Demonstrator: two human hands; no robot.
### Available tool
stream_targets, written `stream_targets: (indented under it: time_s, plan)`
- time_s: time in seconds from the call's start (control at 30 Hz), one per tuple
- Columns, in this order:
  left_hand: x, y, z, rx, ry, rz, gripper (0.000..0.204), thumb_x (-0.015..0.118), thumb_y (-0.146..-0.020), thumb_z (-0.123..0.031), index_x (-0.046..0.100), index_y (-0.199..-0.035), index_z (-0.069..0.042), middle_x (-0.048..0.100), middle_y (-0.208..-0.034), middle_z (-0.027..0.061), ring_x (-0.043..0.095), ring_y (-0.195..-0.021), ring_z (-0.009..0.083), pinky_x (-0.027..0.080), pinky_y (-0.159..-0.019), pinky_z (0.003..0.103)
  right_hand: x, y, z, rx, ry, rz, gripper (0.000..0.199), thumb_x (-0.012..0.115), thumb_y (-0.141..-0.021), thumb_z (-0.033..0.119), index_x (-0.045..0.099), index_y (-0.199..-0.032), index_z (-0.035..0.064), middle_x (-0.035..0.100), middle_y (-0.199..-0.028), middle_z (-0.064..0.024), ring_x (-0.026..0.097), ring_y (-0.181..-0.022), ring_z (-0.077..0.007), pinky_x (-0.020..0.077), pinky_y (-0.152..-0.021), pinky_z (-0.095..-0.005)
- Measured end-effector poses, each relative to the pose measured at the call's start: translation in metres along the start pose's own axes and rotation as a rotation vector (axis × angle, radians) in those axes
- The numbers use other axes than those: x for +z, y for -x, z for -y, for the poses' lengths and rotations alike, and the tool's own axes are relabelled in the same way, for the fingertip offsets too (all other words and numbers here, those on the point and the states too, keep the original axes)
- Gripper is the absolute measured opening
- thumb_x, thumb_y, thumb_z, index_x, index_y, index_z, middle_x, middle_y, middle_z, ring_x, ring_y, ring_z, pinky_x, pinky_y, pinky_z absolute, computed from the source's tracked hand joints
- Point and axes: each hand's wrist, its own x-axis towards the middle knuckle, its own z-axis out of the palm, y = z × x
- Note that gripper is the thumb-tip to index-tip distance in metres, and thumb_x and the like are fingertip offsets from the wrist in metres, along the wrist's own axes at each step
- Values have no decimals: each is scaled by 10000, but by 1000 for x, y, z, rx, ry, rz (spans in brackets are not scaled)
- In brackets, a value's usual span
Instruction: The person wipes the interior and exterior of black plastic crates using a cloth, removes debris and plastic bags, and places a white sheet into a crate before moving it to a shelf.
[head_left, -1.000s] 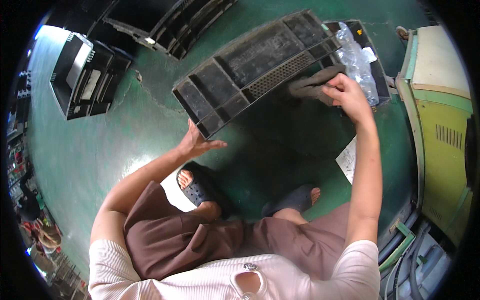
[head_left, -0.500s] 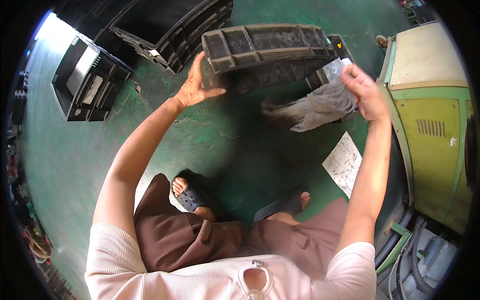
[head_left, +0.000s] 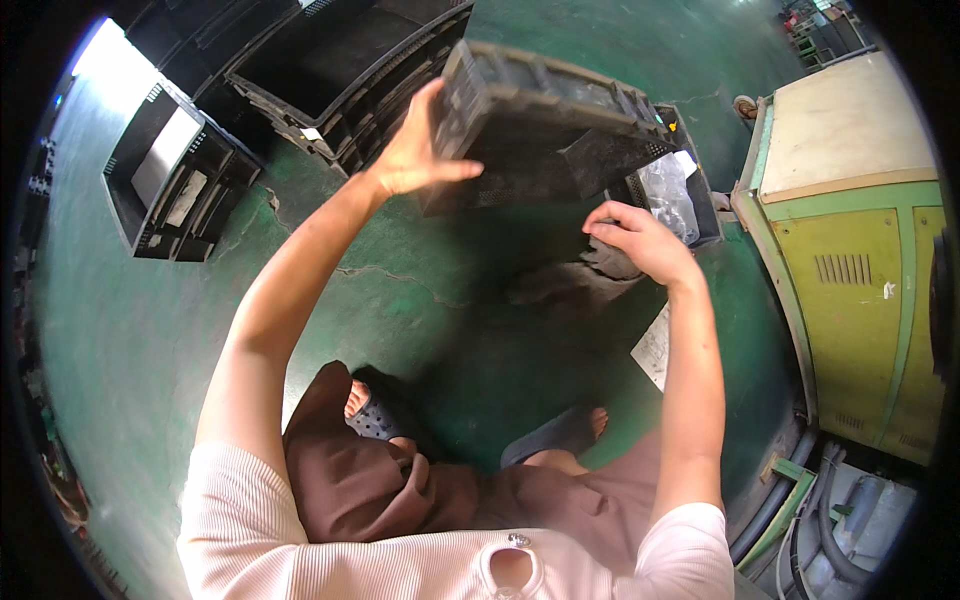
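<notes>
Over the last half second the crate (head_left: 560, 130) has turned, its left end shifting right and its dark near face coming further into view, while the right hand (head_left: 635, 235) has moved left, carrying the cloth (head_left: 612, 260) in from beside the box (head_left: 708, 200); the result, as judged, is that the cloth lies closer to that face, though it appears apart from it; hands are well apart: the left is spread against the crate's left end, thumb extended, and whether it bears the weight cannot be told; the right is closed on the bunched cloth, whose blurred tail trails left; the crate is tilted above the floor (head_left: 400, 250), far of the feet, with the box and its clear bag (head_left: 668, 195) at far right; the floor is green, glossy and cracked; a sheet (head_left: 653, 348) lies near right; a green cabinet (head_left: 840, 260) stands right; stacked crates (head_left: 350, 100) occupy the far left
</notes>
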Motion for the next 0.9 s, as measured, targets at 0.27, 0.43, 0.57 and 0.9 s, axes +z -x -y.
stream_targets:
  time_s: [0.27,0.43,0.57,0.9]
  plan:
    - [-46,-98,-146,-302,-389,200,954,687,-601,-597,440,-1277,28,544,-1179,269,532,-1109,354,434,-927,391,-69,51,73,-360,-628,-235,272,546,-920,293,595,-1034,51,583,-964,-9,550,-928,-82,424,-828,-214]
    - [-28,-112,-149,-267,-491,435,884,689,-590,-597,530,-1222,0,601,-1122,223,568,-1058,334,444,-916,373,-109,30,77,-709,-745,-392,365,589,-886,135,497,-1214,3,597,-1104,-113,591,-1009,-196,478,-895,-317]
    - [-29,-124,-140,-280,-410,433,920,639,-617,-687,540,-1236,-14,548,-1225,217,519,-1140,322,401,-962,376,-117,3,82,-866,-770,-899,299,629,-857,109,538,-1121,1,604,-1050,-120,602,-958,-212,495,-838,-308]
    - [-17,-138,-146,-199,-498,559,856,646,-607,-627,585,-1158,25,596,-1139,228,571,-1060,337,440,-918,375,92,-165,-64,-541,762,-909,509,600,-786,125,449,-1264,32,469,-1218,-168,480,-1104,-353,373,-971,-431]
